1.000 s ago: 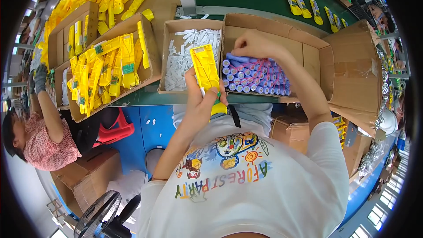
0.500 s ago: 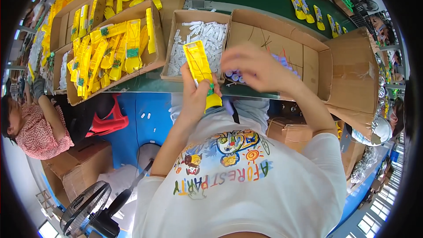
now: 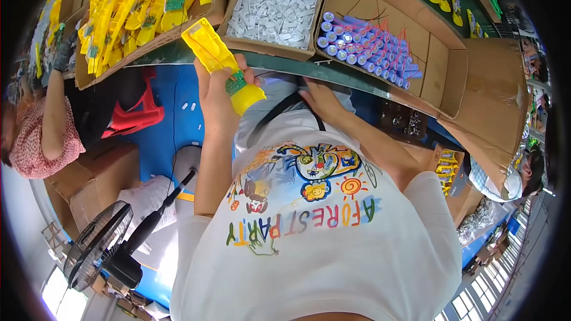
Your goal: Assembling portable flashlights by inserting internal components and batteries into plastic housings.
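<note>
My left hand (image 3: 217,92) is closed round a long yellow plastic housing (image 3: 208,44), held tilted in front of the table edge. A small green circuit board (image 3: 236,82) sits in the housing's near end, and a thin wire runs along its inside. My right hand (image 3: 322,100) is low by my lap, beside a black strap (image 3: 279,109) and just under the table edge. Its fingertips are partly hidden, so whether it holds anything does not show. Nearest beyond it stands a cardboard box (image 3: 437,77) with rows of purple cylindrical battery cells (image 3: 366,47) with red wires.
A carton (image 3: 270,47) of small white plastic parts stands mid-table. Left of it, another box (image 3: 134,59) holds yellow housings with circuit boards. A black fan (image 3: 101,246) stands at lower left. Another person (image 3: 47,137) sits at far left near a red stool (image 3: 140,107).
My right hand has come from over the battery box down to my lap. My left hand still holds the yellow housing, now further left and tilted. The view has shifted toward the lap.
</note>
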### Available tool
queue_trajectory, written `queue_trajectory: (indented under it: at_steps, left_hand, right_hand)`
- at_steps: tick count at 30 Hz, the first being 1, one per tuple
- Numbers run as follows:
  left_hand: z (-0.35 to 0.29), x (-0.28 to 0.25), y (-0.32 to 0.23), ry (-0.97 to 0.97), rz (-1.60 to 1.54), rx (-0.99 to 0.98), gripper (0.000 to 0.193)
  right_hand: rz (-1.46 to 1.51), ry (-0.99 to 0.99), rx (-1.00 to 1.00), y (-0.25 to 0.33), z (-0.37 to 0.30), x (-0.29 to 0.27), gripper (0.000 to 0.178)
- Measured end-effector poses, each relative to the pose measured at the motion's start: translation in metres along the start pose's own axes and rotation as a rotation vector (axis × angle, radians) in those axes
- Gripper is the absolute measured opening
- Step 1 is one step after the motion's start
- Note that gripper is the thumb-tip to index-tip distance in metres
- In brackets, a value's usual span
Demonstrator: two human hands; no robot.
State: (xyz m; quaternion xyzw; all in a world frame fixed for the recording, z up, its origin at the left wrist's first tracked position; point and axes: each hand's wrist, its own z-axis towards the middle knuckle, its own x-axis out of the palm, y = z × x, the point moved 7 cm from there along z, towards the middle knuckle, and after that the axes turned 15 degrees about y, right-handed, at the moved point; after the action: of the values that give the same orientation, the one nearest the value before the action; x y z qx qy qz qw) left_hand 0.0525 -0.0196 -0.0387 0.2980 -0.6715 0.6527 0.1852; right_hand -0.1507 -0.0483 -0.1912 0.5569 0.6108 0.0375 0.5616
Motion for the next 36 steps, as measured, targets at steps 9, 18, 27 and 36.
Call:
queue_trajectory:
  at_steps: [9, 18, 27, 36]
  left_hand:
    - [-0.015, -0.025, 0.010, -0.069, 0.068, 0.001, 0.049]
    - [-0.020, 0.052, 0.014, 0.210, 0.120, -0.330, 0.049]
    - [0.025, 0.116, 0.058, 0.451, 0.135, -0.490, 0.050]
    - [0.051, 0.138, 0.062, 0.547, 0.117, -0.447, 0.055]
  right_hand:
    - [-0.150, -0.140, -0.299, 0.025, 0.047, 0.018, 0.026]
    - [0.297, -0.023, -0.344, 0.095, -0.086, -0.109, 0.026]
    - [0.209, -0.732, -0.309, 0.112, -0.131, -0.258, 0.025]
    - [-0.126, -0.512, -0.450, 0.126, -0.083, -0.229, 0.043]
